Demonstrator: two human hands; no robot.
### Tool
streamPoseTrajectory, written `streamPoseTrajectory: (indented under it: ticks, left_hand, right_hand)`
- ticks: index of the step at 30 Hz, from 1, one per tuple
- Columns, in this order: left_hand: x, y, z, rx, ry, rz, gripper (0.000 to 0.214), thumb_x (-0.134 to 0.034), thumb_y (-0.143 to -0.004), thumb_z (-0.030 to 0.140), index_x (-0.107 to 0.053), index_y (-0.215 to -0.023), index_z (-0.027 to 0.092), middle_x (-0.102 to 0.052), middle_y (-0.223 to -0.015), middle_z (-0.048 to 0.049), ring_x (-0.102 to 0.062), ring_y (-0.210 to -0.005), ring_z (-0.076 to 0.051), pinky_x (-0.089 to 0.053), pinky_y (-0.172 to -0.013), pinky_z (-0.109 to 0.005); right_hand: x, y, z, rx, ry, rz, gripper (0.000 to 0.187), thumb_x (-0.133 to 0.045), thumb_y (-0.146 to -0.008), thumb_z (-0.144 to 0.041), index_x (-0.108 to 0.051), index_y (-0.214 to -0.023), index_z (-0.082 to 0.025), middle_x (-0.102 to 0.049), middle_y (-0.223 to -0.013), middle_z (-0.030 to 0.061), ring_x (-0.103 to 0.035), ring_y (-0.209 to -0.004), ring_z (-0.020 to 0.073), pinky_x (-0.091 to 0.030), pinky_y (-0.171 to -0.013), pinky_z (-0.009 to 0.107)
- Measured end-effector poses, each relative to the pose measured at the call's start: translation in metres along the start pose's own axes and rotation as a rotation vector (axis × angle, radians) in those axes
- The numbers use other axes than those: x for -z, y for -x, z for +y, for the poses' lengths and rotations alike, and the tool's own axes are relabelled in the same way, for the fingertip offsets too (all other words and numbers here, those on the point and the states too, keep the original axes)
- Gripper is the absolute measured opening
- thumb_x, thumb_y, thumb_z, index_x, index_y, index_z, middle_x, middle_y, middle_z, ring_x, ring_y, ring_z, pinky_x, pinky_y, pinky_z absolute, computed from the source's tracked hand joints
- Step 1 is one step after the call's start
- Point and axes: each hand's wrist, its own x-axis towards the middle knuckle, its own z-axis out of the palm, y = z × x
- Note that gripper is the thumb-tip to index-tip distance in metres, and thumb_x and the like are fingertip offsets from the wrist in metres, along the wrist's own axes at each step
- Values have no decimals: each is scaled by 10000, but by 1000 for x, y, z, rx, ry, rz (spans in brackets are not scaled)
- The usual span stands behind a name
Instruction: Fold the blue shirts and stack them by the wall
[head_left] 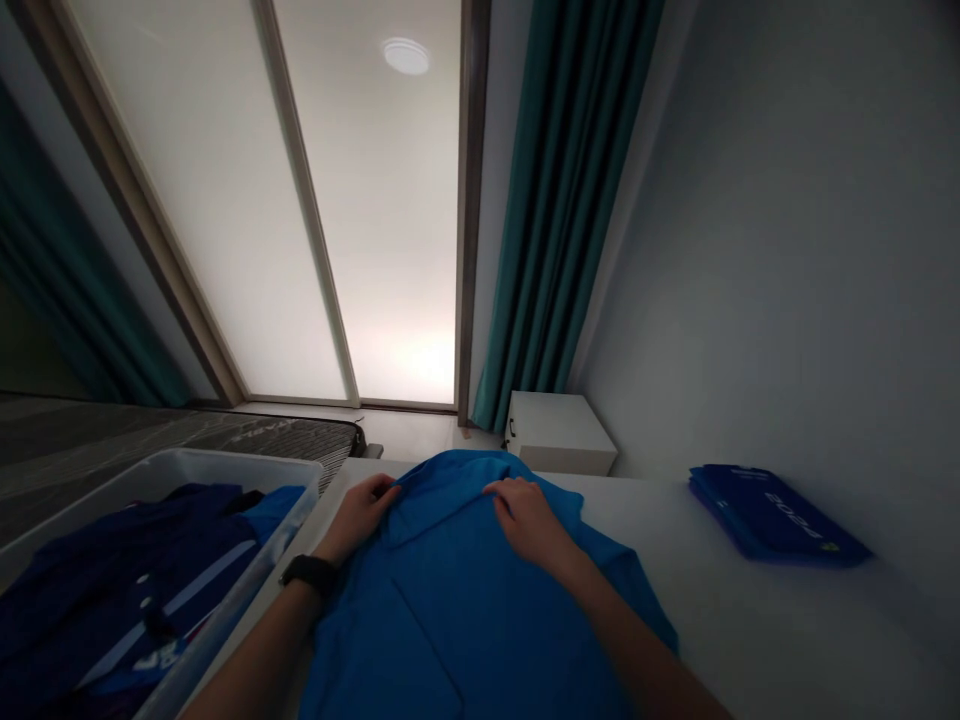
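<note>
The blue shirt (450, 600) lies spread on the white tabletop (750, 620). The left hand (366, 512) pinches its far left edge. The right hand (529, 522) rests on top, loosely open, gripping nothing.

shirt (450, 600) bright blue | folded stack (776, 512) navy w/ white print | curtain (559, 200) teal | bin (225, 470) pale grey

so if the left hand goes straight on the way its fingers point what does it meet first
The blue shirt: the left hand touches its far edge, fingers pointing away and rightward, so it would slide over the cloth, probably toward the right hand.
</note>
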Motion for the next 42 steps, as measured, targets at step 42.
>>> streamPoseTrajectory:
  ticks: [42]
  left_hand:
    - [24,-38,35,58,-90,235,376,-517,-772,528,-653,-882,195,-618,-560,12,-619,-571,-209,-426,-569,-287]
  right_hand:
    - [96,5,157,-654,-2,82,98,-550,-867,-200,-634,-915,-214,-687,-653,15,-647,-628,172,-422,-614,250]
